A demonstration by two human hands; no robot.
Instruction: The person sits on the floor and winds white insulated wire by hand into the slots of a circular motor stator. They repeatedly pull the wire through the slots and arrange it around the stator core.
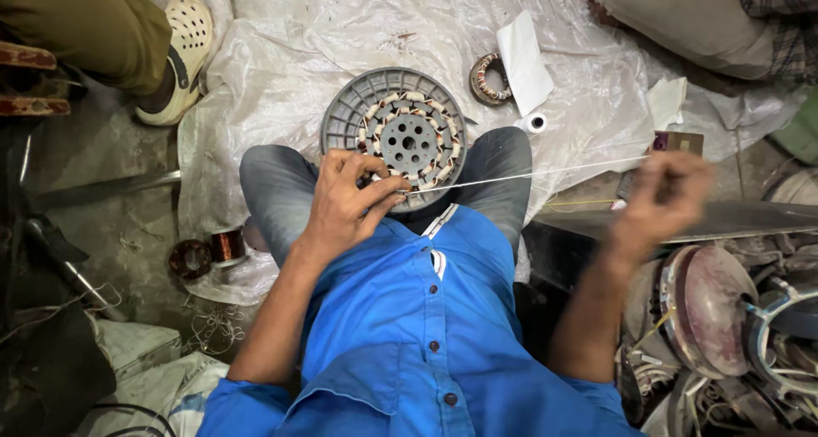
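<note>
A round grey plastic fan housing (358, 113) with ribbed spokes rests on the person's knees, and inside it sits a motor core (411, 140): a metal disc drilled with holes, ringed by copper coils wrapped in pale tape. The left hand (345, 203) lies at the core's near edge, fingers curled and pinching a thin white thread (528, 175) against the coils. The thread runs taut to the right hand (660, 200), which is blurred, held well apart from the core, fingers closed around the thread's far end. Crinkled clear plastic sheet (281, 54) covers the floor beneath. A small copper wire spool (227, 244) stands left of the knee, and a second small coil ring (489, 78) lies beyond the housing
</note>
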